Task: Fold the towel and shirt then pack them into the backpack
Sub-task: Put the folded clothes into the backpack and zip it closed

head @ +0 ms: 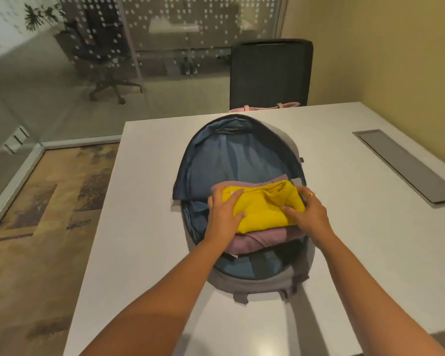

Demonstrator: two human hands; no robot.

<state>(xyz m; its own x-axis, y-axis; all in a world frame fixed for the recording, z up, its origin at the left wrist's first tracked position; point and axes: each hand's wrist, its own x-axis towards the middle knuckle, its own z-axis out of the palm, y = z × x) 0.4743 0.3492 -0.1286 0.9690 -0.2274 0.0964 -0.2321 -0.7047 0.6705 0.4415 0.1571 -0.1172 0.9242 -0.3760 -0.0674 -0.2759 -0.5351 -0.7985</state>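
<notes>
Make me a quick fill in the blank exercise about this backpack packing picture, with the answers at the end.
The mauve folded cloth lies ____ the yellow folded cloth.
Both cloths sit inside the ____ backpack on the white table.
The left hand and the right hand both touch the ____ cloth.
Beyond the table stands a ____ chair.
Answers: under; open; yellow; black.

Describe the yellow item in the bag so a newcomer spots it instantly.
On the white table lies an open grey backpack with blue lining. Inside, the yellow folded cloth sits atop a mauve folded cloth, left hand and right hand on it. Nothing else there is bright yellow.
</notes>
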